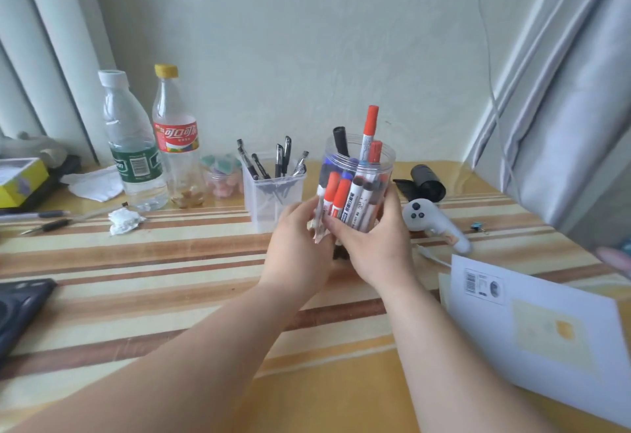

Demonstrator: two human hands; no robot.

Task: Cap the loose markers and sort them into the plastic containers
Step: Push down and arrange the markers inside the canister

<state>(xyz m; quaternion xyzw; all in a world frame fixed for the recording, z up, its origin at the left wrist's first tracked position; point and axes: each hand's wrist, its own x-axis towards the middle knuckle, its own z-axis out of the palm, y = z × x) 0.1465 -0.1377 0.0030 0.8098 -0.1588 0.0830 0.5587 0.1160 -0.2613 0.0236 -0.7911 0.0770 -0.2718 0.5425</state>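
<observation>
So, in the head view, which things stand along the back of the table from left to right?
Clear water bottle with white cap → yellow-capped cola bottle → square clear plastic container of black pens → round clear jar of markers → white controller.

Both bare forearms reach forward, converging. The left hand [300,245] and right hand [375,245] sit side by side, fingers curled inward in a closed grip, wrists straight.

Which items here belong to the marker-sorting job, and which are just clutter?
Job: round clear jar of capped markers, held by left hand and right hand; square container of black pens.

Clutter: two bottles, crumpled tissue, white controller, printed sheet.
</observation>
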